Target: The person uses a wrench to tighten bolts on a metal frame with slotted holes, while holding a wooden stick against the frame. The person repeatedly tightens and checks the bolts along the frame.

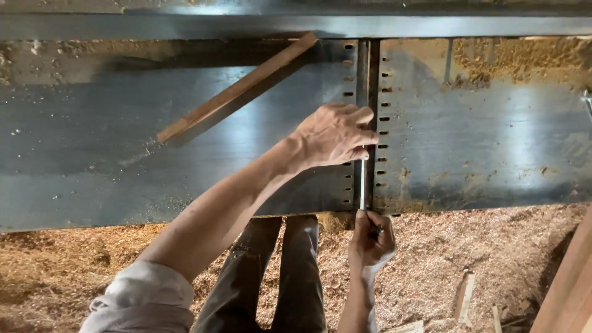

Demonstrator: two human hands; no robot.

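My left hand (pixel 336 132) reaches over a grey metal machine table (pixel 185 160) and pinches the upper end of a thin shiny metal rod (pixel 362 182). The rod runs down the dark slot (pixel 372 74) between the two table plates, which are lined with small holes. My right hand (pixel 370 237) grips the rod's lower end with a small dark tool, just below the table's front edge. A wooden strip (pixel 237 89) lies diagonally on the left plate, apart from both hands.
Sawdust (pixel 518 58) is heaped on the right plate's far side and covers the floor (pixel 462 246). A metal fence (pixel 296 24) runs along the back. Wooden boards (pixel 570 283) lean at the lower right. My legs (pixel 277 271) stand below the table.
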